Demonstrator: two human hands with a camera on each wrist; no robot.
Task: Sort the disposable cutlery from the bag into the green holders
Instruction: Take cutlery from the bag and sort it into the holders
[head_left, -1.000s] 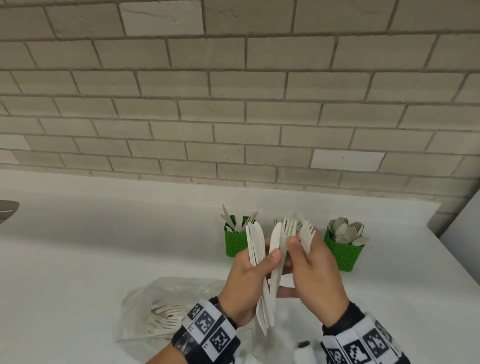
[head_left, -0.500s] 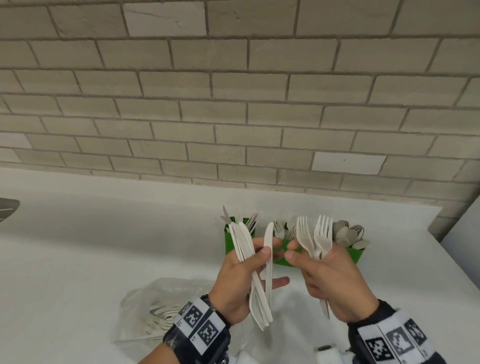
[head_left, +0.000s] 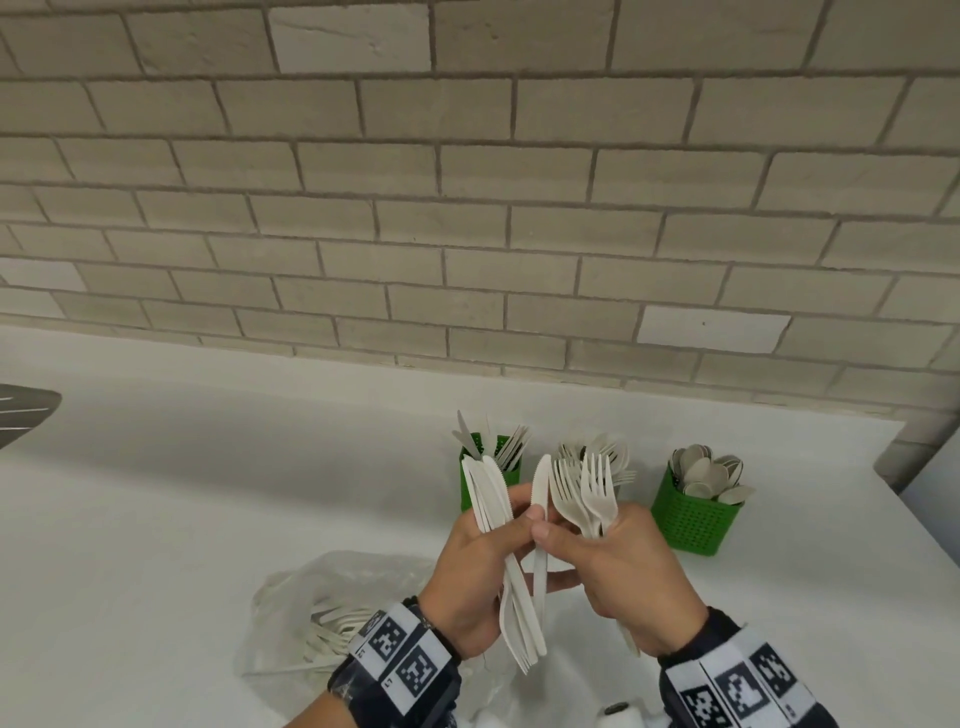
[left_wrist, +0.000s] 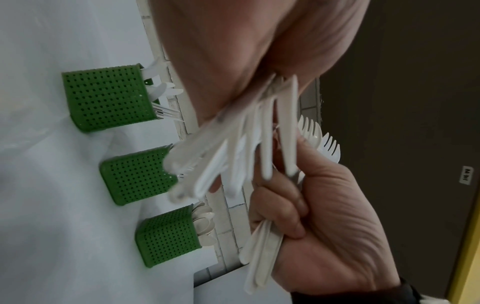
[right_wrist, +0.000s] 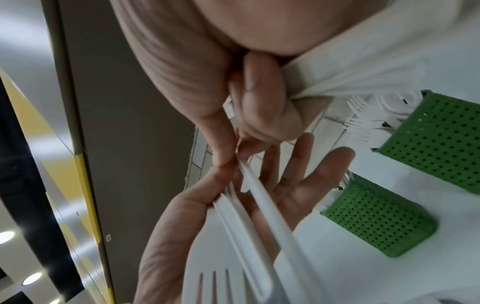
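Knives are fanning loose in the left hand while the right hand, gripping forks, is pinching one stray knife above the bag, short of the holders, risking slip or missort.

Two bare hands, left hand and right hand, no gloves or rings visible. Around each wrist a black band faced with white panels bearing square black-and-white coded markers (three panels showing on the right band, toward 5 o'clock). Dark cuff edging the right wrist; thin dark strap at the left. Small white label printed beside one left marker, unreadable.
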